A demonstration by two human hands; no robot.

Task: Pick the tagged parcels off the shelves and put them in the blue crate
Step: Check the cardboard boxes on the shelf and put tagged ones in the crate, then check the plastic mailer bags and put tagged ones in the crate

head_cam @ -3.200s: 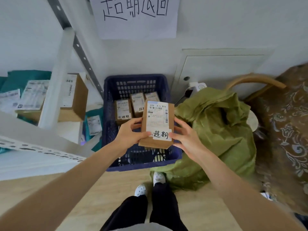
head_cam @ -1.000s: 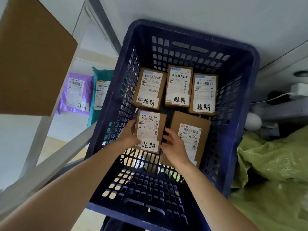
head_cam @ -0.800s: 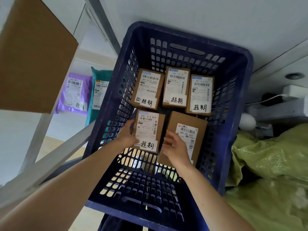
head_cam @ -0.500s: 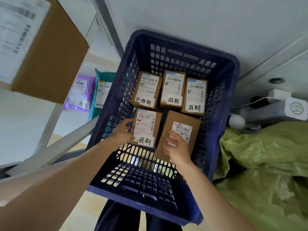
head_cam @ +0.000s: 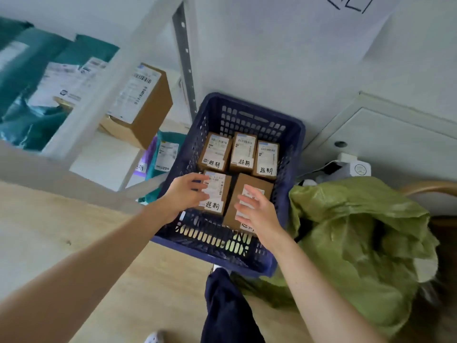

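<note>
parcels (head_cam: 243,152) laid in crate (head_cam: 249,120), nothing gripped

five brown parcels are seen inside the blue crate, which is set on the wood floor (head_cam: 61,231) between a white shelf (head_cam: 103,90) and a green sack (head_cam: 358,231). three are lined up along the far wall: the back-left parcel (head_cam: 216,154), the back-middle parcel (head_cam: 243,151) and the back-right parcel (head_cam: 267,159), each marked with a handwritten tag. two are laid side by side in front of them: the front-left parcel (head_cam: 220,194), tagged at its near end, and the front-right parcel (head_cam: 251,182), whose label is partly hidden by the right hand (head_cam: 258,214).

the left hand (head_cam: 184,194) is held over the left edge of the front-left parcel, its fingers loosely bent and a little apart. nothing is gripped; whether the tips touch the cardboard cannot be told through the blur. the right hand is held above the front-right parcel, fingers spread and relaxed, with nothing clasped.

on the shelf a large box (head_cam: 150,112) and teal bags (head_cam: 24,70) are kept. lower down, mailers (head_cam: 168,154) are stood just beside the crate. a dark trouser leg (head_cam: 225,305) is seen at the crate's near rim.
</note>
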